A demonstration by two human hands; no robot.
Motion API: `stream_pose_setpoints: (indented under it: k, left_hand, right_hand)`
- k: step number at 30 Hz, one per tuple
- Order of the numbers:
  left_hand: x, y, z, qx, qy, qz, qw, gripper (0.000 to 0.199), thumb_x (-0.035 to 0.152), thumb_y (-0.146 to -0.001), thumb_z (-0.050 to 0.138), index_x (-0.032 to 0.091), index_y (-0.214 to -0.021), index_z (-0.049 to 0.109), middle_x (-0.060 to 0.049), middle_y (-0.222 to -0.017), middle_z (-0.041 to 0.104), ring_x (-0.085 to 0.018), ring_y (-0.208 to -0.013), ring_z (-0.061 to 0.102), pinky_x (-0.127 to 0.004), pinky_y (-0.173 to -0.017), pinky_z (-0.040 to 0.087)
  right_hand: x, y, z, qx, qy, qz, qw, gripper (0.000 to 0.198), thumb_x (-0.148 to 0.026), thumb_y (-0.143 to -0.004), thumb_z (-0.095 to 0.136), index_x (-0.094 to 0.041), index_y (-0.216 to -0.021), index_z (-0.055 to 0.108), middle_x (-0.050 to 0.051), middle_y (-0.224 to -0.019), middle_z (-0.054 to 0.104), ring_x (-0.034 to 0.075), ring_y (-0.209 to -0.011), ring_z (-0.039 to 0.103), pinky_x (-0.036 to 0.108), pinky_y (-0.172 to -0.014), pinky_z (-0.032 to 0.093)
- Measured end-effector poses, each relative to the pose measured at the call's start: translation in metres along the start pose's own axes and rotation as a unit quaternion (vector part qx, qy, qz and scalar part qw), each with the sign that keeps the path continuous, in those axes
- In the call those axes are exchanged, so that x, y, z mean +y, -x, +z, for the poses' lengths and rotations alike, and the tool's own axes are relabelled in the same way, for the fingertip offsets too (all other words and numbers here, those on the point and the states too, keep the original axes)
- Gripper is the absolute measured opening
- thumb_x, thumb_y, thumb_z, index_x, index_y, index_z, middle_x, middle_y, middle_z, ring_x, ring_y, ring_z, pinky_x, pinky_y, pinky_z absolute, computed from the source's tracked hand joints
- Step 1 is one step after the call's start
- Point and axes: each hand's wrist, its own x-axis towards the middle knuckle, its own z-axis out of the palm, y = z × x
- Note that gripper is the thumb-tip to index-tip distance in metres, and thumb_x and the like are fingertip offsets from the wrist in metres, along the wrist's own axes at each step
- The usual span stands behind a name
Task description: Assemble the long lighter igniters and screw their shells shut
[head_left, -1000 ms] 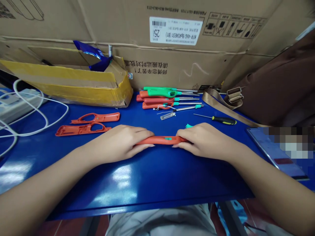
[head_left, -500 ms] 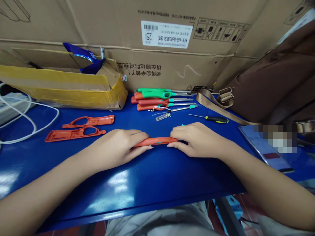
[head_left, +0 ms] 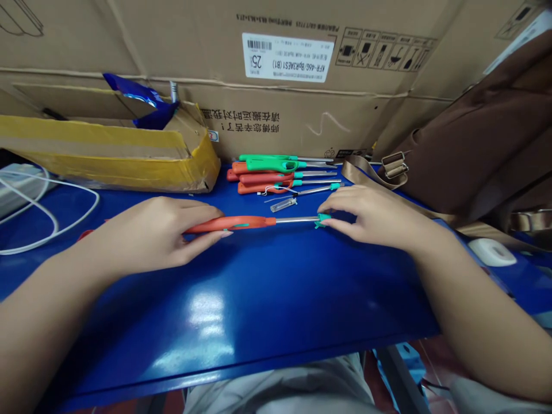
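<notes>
My left hand is closed around the handle end of an orange long-nosed lighter, held level above the table. A bare metal tube runs from the handle toward the right. At the tube's end my right hand pinches a small teal plastic piece between thumb and fingers. The teal piece is at the tube tip; whether it sits on the tube I cannot tell. Beyond my hands lie a clear plastic fuel tank and a loose metal tube with a teal part.
Several orange and green lighters are stacked at the back of the blue table. A taped cardboard box stands at back left beside white cables. A brown bag and a white rounded object are at right.
The lighter has shifted left and away from me. My right hand has slid off its handle end to the tube tip. My left forearm now covers most of the orange shell halves.
</notes>
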Motion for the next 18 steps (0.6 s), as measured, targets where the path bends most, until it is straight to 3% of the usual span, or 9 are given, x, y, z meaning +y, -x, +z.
stream_pose_setpoints:
  k: [9,18]
  left_hand:
    - [0.001,-0.001,0.000,0.047,-0.025,0.039,0.998,0.025,0.032,-0.101,0.053,0.016,-0.094,0.071,0.001,-0.070,0.064,-0.009,-0.051,0.053,-0.021,-0.054,0.037]
    - [0.005,0.000,0.015,0.029,-0.008,0.011,0.999,0.035,0.042,-0.103,0.047,0.019,-0.096,0.072,-0.001,-0.073,0.066,-0.014,-0.057,0.058,-0.025,-0.057,0.041]
  right_hand:
    - [-0.001,0.000,0.001,0.002,0.017,-0.008,1.000,0.018,-0.028,-0.098,0.058,-0.016,-0.098,0.072,0.009,-0.091,0.073,0.025,-0.085,0.067,0.037,-0.080,0.048]
    - [-0.019,-0.003,0.008,0.011,0.023,-0.032,0.999,0.021,-0.029,-0.101,0.054,-0.016,-0.100,0.071,0.010,-0.096,0.072,0.025,-0.090,0.064,0.038,-0.084,0.047]
